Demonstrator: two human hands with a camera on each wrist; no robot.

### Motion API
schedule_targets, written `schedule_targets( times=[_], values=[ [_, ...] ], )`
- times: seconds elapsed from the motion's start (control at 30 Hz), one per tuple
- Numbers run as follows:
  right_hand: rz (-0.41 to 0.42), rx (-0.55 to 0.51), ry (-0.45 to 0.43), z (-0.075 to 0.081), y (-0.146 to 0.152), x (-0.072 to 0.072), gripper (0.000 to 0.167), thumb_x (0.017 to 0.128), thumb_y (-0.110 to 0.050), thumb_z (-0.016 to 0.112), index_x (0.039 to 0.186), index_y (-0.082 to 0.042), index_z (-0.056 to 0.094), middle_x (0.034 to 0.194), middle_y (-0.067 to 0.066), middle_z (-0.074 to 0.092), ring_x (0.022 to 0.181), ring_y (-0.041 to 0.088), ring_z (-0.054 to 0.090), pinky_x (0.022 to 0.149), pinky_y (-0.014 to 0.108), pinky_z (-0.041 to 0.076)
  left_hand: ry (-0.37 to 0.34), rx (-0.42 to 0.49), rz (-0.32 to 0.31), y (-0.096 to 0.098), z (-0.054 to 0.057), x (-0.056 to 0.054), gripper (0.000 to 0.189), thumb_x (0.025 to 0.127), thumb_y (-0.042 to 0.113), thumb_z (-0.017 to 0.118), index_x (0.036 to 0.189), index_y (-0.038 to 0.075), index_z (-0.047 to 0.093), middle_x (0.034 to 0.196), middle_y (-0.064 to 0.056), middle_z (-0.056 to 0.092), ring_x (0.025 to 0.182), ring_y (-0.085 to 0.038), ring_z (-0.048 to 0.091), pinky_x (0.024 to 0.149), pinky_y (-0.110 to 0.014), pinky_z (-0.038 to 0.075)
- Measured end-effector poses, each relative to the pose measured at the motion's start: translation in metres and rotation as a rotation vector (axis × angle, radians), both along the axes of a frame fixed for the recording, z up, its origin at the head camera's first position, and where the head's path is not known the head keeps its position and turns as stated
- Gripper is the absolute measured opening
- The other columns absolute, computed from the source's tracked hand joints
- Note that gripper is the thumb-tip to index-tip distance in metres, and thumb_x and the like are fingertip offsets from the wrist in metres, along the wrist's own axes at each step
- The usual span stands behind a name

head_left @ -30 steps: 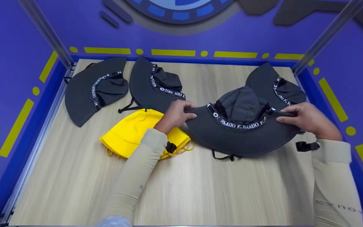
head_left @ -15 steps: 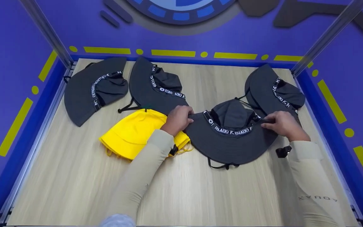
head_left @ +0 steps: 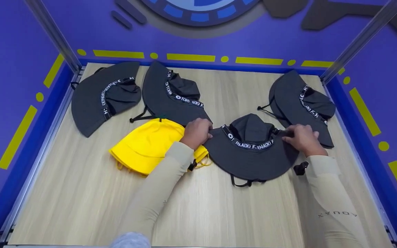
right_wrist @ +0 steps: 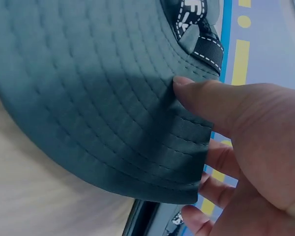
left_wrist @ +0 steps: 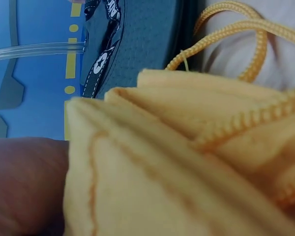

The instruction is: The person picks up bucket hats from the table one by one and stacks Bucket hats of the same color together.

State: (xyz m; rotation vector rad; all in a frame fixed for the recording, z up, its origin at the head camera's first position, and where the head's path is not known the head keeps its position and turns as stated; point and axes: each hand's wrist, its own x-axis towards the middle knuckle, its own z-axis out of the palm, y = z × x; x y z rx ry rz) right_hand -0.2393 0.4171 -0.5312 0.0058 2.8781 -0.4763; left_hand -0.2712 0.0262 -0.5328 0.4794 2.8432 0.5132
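A dark grey bucket hat [head_left: 252, 165], folded flat with its lettered band and crown facing away, lies low over the front right half of the table. My left hand [head_left: 197, 132] holds the left corner of its brim. At the opposite corner, my right hand [head_left: 303, 139] pinches the brim, with the thumb [right_wrist: 201, 93] on top and fingers beneath in the right wrist view. A yellow bucket hat [head_left: 143, 148] lies under my left wrist; its fabric [left_wrist: 152, 182] and cord fill much of the left wrist view. The held hat's chin cord [head_left: 241, 184] hangs out in front.
Two more folded dark grey hats, one at far left [head_left: 88, 100] and one beside it [head_left: 157, 93], lie along the back. Another dark hat [head_left: 288, 93] lies behind my right hand. Blue panels [head_left: 198, 44] and metal rails surround the wooden table [head_left: 198, 213].
Both hands have lowered the dark hat toward me and the table. The right hand has moved left, bringing the brim corners closer, and the back right hat shows more. The yellow hat stays put.
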Motion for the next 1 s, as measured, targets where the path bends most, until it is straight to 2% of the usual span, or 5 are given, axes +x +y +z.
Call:
schedule_targets(
  times=[0.33, 0.53, 0.67, 0.8, 1.0],
  values=[
    [-0.038, -0.012, 0.007, -0.010, -0.001, 0.001, 0.040, 0.096, -0.027, 0.069, 0.127, -0.003, 0.066, 0.128, 0.030, 0.055, 0.123, 0.057, 0.037, 0.093, 0.071, 0.027, 0.007, -0.025, -0.014, 0.001, -0.002, 0.001, 0.022, 0.092, 0.026, 0.078, 0.111, 0.013, 0.078, 0.108, -0.005, 0.077, 0.100, -0.025, 0.072, 0.090, -0.042, 0.059],
    [-0.034, -0.039, 0.083, -0.014, 0.000, 0.004, 0.041, 0.096, -0.028, 0.069, 0.130, -0.005, 0.065, 0.132, 0.029, 0.051, 0.124, 0.056, 0.037, 0.092, 0.071, 0.029, 0.052, -0.146, -0.008, 0.011, 0.006, 0.008, 0.022, 0.098, 0.025, 0.068, 0.116, 0.013, 0.075, 0.115, -0.009, 0.074, 0.108, -0.031, 0.067, 0.096, -0.046, 0.055],
    [-0.039, -0.070, 0.144, -0.012, 0.000, 0.007, 0.040, 0.098, -0.027, 0.068, 0.130, -0.006, 0.066, 0.134, 0.028, 0.050, 0.125, 0.054, 0.037, 0.094, 0.071, 0.028, 0.115, -0.186, -0.035, 0.030, 0.011, 0.024, 0.033, 0.098, 0.031, 0.065, 0.126, 0.016, 0.071, 0.124, -0.012, 0.069, 0.118, -0.034, 0.058, 0.100, -0.048, 0.050],
    [-0.067, -0.098, 0.195, -0.005, 0.003, 0.007, 0.037, 0.099, -0.027, 0.065, 0.128, -0.005, 0.067, 0.134, 0.029, 0.050, 0.126, 0.055, 0.038, 0.095, 0.072, 0.029, 0.143, -0.162, -0.134, 0.054, 0.014, 0.048, 0.048, 0.096, 0.044, 0.068, 0.140, 0.026, 0.061, 0.140, -0.010, 0.059, 0.131, -0.034, 0.050, 0.107, -0.048, 0.045],
    [-0.133, -0.137, 0.304, 0.004, 0.021, 0.001, 0.033, 0.098, -0.023, 0.065, 0.121, 0.001, 0.068, 0.127, 0.033, 0.055, 0.124, 0.055, 0.047, 0.103, 0.071, 0.034, 0.104, -0.143, -0.226, 0.081, -0.002, 0.079, 0.065, 0.093, 0.052, 0.070, 0.152, 0.039, 0.047, 0.161, -0.012, 0.040, 0.149, -0.050, 0.031, 0.118, -0.063, 0.031]
  ],
)
